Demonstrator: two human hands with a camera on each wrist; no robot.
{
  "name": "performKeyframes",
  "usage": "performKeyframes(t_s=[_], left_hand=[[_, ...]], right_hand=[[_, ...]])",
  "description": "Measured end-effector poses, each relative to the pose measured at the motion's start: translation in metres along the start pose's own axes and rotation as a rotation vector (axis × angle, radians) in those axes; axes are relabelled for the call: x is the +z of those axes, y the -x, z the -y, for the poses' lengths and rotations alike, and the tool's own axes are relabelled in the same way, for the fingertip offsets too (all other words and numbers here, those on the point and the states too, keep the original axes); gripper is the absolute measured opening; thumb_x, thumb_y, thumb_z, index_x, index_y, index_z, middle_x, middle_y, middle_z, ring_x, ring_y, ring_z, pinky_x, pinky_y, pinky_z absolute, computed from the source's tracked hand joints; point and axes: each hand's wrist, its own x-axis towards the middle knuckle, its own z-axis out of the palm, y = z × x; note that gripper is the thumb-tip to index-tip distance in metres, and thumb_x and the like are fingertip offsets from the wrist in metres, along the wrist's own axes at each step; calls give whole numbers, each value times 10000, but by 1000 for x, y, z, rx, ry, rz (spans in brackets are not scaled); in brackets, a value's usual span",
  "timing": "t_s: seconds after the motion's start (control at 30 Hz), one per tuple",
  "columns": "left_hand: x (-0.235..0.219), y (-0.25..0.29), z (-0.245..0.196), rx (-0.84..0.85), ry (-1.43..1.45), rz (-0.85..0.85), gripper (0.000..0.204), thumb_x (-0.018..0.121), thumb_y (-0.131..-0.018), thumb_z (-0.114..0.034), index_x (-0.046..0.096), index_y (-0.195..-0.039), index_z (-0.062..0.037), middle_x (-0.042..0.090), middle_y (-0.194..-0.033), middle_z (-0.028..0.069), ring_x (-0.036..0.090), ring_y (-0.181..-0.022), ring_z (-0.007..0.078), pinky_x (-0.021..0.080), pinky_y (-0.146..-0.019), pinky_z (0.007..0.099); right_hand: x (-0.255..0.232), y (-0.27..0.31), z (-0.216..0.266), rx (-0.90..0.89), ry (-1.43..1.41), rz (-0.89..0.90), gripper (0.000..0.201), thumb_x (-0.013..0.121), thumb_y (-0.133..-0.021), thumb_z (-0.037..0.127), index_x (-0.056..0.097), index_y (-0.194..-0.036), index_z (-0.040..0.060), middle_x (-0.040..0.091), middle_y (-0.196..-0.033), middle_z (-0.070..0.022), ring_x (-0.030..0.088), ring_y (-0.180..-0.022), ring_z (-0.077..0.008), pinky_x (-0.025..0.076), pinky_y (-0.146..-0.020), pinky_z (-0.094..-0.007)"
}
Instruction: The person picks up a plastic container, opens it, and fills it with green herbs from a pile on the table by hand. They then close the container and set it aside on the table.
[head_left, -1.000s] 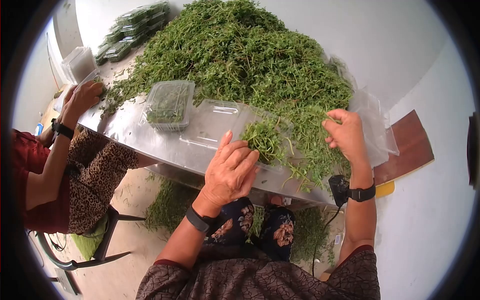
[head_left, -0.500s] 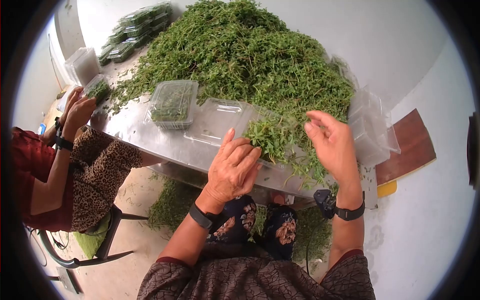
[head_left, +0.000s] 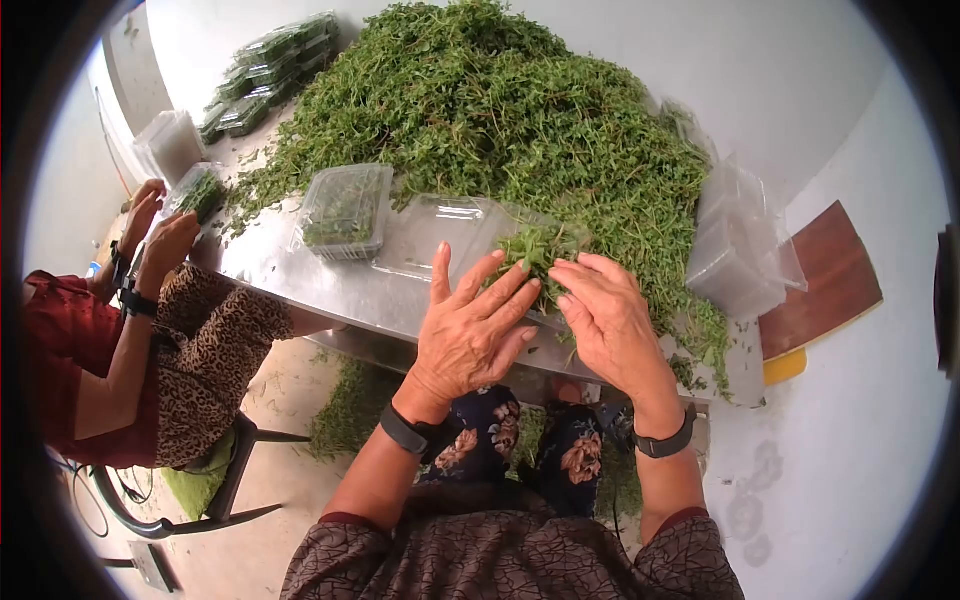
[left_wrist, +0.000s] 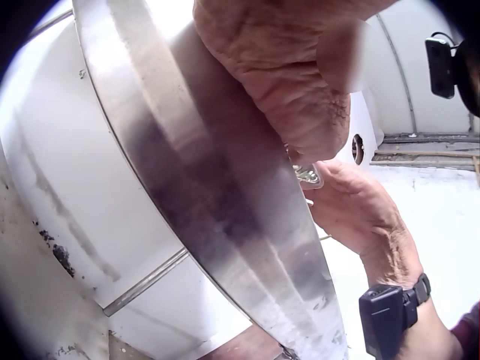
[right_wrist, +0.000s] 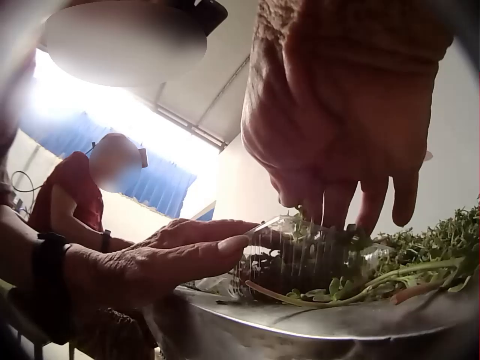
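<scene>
Between my two hands stands an open clear plastic box (right_wrist: 300, 259), filled with leafy green sprigs (head_left: 540, 245). My left hand (head_left: 475, 330) has its fingers spread and rests against the box's left side. From above, my right hand (head_left: 608, 325) reaches down with fairly straight fingers, the tips pressing at the greens along the rim. The right wrist view shows those fingers pointing down into the box and a loose stem (right_wrist: 285, 300) lying in front of it. The box's lid (head_left: 430, 240) lies folded back on the table to the left.
A large heap of greens (head_left: 500, 120) covers the back of the metal table (head_left: 265, 245). A closed filled box (head_left: 345, 215) stands left of the lid. Nested empty boxes (head_left: 740, 250) stand at the right. Another person (head_left: 110, 370) sits at the left, near stacked filled boxes (head_left: 270, 75).
My right hand has come from the heap at the right over to the box, fingers now at the greens. My left hand's fingers have spread. The other person's hands moved about a filled box.
</scene>
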Motion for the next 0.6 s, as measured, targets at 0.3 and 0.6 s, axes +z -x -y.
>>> performKeyframes(t_s=[0.3, 0.6], left_hand=[[2, -1, 1, -23, 35, 30, 280, 690, -741, -296, 630, -941, -110, 600, -1078, 15, 546, -1035, 199, 113, -1123, 587], [2, 0, 3, -13, 55, 40, 263, 699, -738, -271, 626, -930, -107, 612, -1032, 9, 563, -945, 185, 177, -1115, 554]], right_hand=[[7, -23, -18, -38, 165, 193, 239, 566, -868, 141, 639, -1054, 10, 662, -964, -166, 538, -1084, -340, 351, -994, -454], [20, -46, -35, -48, 218, 277, 195, 573, -832, 159, 669, -928, 19, 656, -838, -181, 581, -983, -316, 372, -923, -454]])
